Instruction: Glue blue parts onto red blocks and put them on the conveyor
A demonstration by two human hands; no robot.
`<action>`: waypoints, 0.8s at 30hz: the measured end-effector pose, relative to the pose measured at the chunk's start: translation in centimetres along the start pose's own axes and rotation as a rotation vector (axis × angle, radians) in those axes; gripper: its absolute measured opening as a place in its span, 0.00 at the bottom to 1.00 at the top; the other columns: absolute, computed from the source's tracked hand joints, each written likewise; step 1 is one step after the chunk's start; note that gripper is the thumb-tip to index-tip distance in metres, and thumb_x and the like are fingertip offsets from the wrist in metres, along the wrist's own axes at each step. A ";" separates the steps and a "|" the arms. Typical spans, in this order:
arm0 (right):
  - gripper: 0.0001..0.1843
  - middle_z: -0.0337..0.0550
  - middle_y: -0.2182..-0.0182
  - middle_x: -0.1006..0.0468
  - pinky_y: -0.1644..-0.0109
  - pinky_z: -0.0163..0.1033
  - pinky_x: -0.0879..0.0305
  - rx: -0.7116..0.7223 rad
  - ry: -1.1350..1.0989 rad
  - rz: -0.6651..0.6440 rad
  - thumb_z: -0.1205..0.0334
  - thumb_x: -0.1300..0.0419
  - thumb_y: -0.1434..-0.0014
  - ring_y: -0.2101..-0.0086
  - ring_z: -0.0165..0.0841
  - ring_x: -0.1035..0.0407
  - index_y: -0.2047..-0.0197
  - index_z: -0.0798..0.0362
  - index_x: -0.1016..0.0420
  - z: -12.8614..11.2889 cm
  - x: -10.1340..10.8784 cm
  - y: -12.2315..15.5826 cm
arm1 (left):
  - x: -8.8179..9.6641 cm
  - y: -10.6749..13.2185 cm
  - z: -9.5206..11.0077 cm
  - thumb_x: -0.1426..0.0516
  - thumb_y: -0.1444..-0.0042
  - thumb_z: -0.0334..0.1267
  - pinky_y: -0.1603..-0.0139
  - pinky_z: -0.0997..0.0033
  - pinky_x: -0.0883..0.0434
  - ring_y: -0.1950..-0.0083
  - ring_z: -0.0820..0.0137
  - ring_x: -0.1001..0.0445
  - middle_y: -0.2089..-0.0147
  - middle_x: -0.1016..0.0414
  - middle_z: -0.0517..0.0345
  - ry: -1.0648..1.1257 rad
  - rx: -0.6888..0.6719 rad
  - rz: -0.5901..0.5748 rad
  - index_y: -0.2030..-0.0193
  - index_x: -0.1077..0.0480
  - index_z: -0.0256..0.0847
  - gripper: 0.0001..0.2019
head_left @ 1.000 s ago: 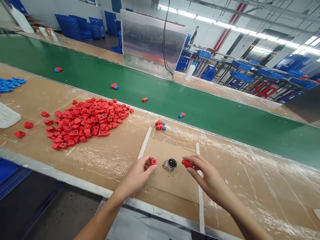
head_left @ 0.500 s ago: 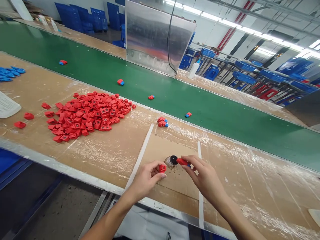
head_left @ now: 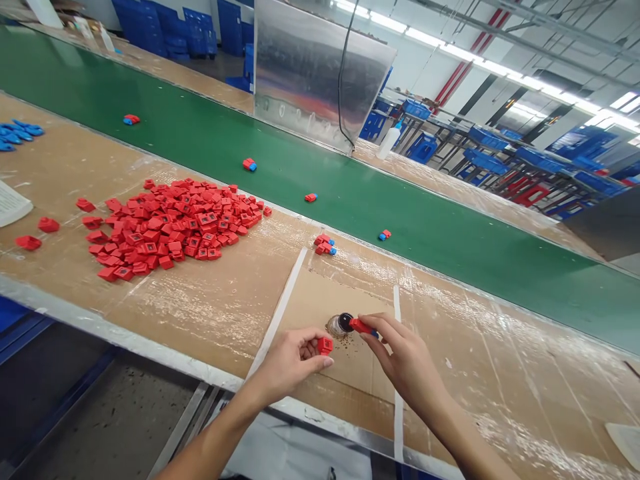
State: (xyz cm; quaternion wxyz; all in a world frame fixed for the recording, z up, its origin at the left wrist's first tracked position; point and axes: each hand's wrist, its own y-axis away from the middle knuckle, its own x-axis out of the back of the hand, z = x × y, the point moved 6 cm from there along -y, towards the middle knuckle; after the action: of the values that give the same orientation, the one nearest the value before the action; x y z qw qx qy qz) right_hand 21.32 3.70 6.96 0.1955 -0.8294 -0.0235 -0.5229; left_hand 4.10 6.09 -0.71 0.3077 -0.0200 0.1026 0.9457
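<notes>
Between the fingers of my left hand (head_left: 293,363) is a small red plastic block (head_left: 325,345), its square socket facing outward. My right hand (head_left: 400,350) pinches a red-and-blue piece (head_left: 361,326), red end toward a small clear jar with a black top (head_left: 344,323). That red end is at the jar's rim; I cannot tell whether it touches. Brown specks lie on the cardboard sheet (head_left: 320,293) around the jar. A few joined red-and-blue pieces (head_left: 325,245) rest beyond it, near the belt's edge.
A large heap of red blocks (head_left: 175,227) lies to the left, with several strays beside it. Blue pieces (head_left: 19,133) sit at the far left. The green conveyor belt (head_left: 200,143) carries several spaced red-and-blue pieces. Behind it stand a metal panel (head_left: 315,73) and a white bottle (head_left: 389,141).
The pieces on the belt have shifted slightly to the right. My left hand and its block have dropped a little, while my right hand keeps its piece at the jar.
</notes>
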 end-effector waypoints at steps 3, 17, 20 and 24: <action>0.10 0.47 0.56 0.23 0.59 0.38 0.29 -0.014 -0.012 0.008 0.61 0.50 0.30 0.59 0.36 0.26 0.50 0.51 0.31 -0.1 0.4 -0.1 | -0.6 0.2 -0.2 0.40 0.45 0.38 0.65 0.74 0.36 0.67 0.73 0.35 0.67 0.33 0.61 0.063 0.024 -0.059 0.56 0.27 0.38 0.11; 0.09 0.45 0.58 0.23 0.62 0.38 0.31 -0.119 -0.151 0.079 0.60 0.45 0.31 0.63 0.35 0.28 0.50 0.49 0.29 -0.1 1.6 0.5 | -1.9 0.6 -1.1 0.40 0.43 0.41 0.71 0.76 0.34 0.72 0.76 0.36 0.68 0.35 0.62 0.154 0.064 -0.151 0.56 0.29 0.38 0.11; 0.08 0.45 0.58 0.23 0.61 0.38 0.31 -0.128 -0.209 0.089 0.60 0.44 0.32 0.64 0.34 0.29 0.51 0.49 0.28 -1.3 1.8 1.2 | -1.9 0.6 -0.8 0.39 0.45 0.40 0.72 0.77 0.36 0.73 0.77 0.38 0.69 0.35 0.63 0.176 0.076 -0.173 0.56 0.29 0.37 0.12; 0.09 0.48 0.58 0.23 0.60 0.39 0.29 -0.097 -0.316 0.022 0.62 0.45 0.32 0.62 0.36 0.28 0.50 0.50 0.28 -2.8 0.4 2.2 | -2.1 0.7 -0.6 0.38 0.46 0.40 0.72 0.77 0.37 0.72 0.76 0.38 0.70 0.35 0.63 0.168 0.099 -0.202 0.56 0.27 0.37 0.12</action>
State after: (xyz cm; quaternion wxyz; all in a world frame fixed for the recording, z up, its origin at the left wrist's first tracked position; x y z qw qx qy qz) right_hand 19.61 0.63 7.72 0.1547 -0.9099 -0.0196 -0.3844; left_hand 5.35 4.18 -0.93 0.3921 -0.0942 0.1722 0.8987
